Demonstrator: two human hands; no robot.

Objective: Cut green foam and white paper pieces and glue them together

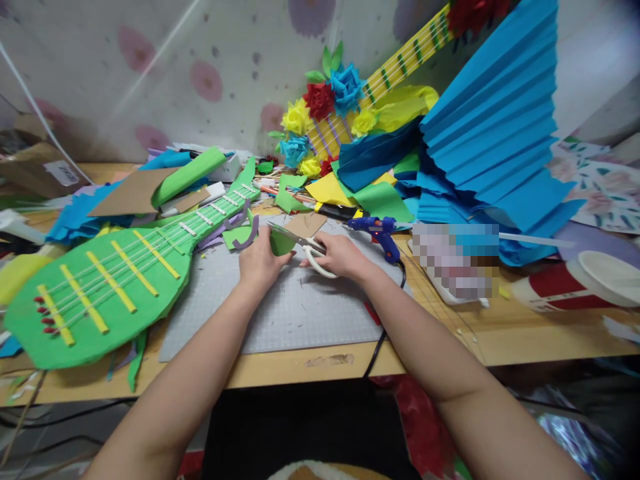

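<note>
My right hand (341, 256) is closed round the white handles of a pair of scissors (320, 261), whose blades point left toward my other hand. A small piece of green paper (283, 243) is pinched in my left hand (261, 259), right by the blades. Both hands are above a grey cutting mat (300, 320) strewn with tiny scraps. Left of them lies a green paper guitar (115, 287) with yellow strips, white strings and red pegs. Curved purple paper strips (247, 230) rest near my left fingers.
A blue glue gun (377, 233) lies right of my hands, its black cable running over the table edge. Pleated blue paper (500, 127) rises at the right. Behind stands a yellow guitar (405, 60) with paper flowers. A red and white cup (575, 283) lies at far right.
</note>
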